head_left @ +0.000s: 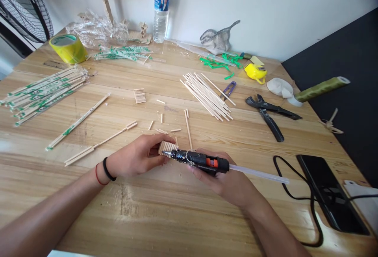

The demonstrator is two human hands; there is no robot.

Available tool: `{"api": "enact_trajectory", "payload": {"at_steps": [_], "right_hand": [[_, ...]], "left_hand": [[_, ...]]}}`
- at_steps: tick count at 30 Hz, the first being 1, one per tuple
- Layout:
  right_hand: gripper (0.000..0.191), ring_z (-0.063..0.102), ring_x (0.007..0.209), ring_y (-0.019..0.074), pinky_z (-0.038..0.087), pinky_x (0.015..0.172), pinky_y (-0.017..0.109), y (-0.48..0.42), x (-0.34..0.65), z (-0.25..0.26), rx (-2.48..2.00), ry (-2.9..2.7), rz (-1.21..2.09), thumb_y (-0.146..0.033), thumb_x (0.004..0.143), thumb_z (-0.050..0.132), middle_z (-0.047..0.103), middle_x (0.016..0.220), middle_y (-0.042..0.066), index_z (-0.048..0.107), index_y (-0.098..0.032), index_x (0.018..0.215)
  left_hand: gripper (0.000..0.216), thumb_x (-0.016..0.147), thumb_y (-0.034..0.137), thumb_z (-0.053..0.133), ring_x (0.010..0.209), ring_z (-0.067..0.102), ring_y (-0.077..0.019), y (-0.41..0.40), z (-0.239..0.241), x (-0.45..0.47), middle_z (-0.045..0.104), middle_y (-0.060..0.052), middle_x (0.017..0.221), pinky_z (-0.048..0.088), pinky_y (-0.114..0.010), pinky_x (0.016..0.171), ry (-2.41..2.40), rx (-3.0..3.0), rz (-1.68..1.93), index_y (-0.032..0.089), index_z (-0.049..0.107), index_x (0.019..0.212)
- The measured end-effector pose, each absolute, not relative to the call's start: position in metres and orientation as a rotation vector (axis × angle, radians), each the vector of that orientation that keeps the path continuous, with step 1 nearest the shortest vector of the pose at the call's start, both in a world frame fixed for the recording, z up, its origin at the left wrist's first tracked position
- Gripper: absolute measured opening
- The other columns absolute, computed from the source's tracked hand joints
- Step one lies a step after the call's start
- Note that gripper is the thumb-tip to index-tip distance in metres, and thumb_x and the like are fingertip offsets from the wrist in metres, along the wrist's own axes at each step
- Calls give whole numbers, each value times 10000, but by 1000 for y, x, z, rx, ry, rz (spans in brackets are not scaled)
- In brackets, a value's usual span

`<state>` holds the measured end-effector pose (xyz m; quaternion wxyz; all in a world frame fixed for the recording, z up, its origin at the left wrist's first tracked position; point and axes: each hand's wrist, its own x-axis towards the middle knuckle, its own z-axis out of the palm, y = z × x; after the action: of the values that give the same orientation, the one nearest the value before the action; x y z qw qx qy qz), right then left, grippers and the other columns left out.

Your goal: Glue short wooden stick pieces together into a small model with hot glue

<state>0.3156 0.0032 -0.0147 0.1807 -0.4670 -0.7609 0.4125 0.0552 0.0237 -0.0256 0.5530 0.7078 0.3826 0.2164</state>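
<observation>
My left hand (144,152) pinches a small panel of short wooden sticks (167,147) set side by side. In my right hand (224,178) is a black hot glue gun (203,161) with an orange part and a clear glue stick (260,173) coming out of its back. Its metal nozzle points left and lies over the panel; whether it touches cannot be made out. Just beyond my hands are several cut stick pieces (162,118) and a longer stick (188,129). A second small stick panel (139,95) rests farther back.
Loose wooden sticks (206,97) lie beyond my right hand, near black cutters (270,111). Wrapped chopsticks (47,89) are at left, with yellow tape (67,48) behind. A phone (332,194) and black cable (313,209) lie right. A water bottle (161,13) stands at the back.
</observation>
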Motion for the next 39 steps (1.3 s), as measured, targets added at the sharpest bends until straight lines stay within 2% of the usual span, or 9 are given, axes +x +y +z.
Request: {"api": "enact_trajectory", "payload": {"at_steps": [4,11,21,39], "right_hand": [[197,654,749,204,471,660,289,3,316,-15,-1329,-2152,1158,-381,957,625,712,796,16,660,-236,829],[183,615,679,201,475,646,306,4,317,-17,-1290,-2159,1157,-370,964,621,677,730,6,646,-247,831],[184,604,680,195,464,647,301,2,316,-15,-1309,-2165,1172,-369,968,631,664,727,-6,638,-246,831],[171,600,668,190,461,634,290,3,315,-13,-1308,-2151,1195,-356,957,632,662,718,-11,646,-242,830]], "left_hand": [[358,899,157,609,614,467,-106,24,-24,56,544,49,755,389,-214,559,897,1668,524,151,626,1257],[343,901,170,596,663,509,-110,23,-24,57,589,19,835,429,-210,589,885,1620,526,144,614,1242],[350,909,173,578,711,565,-125,24,-24,57,637,-13,911,484,-230,649,887,1637,525,148,606,1258],[349,896,148,595,728,587,-128,22,-22,56,684,-31,983,471,-222,633,905,1697,530,167,616,1244]]}}
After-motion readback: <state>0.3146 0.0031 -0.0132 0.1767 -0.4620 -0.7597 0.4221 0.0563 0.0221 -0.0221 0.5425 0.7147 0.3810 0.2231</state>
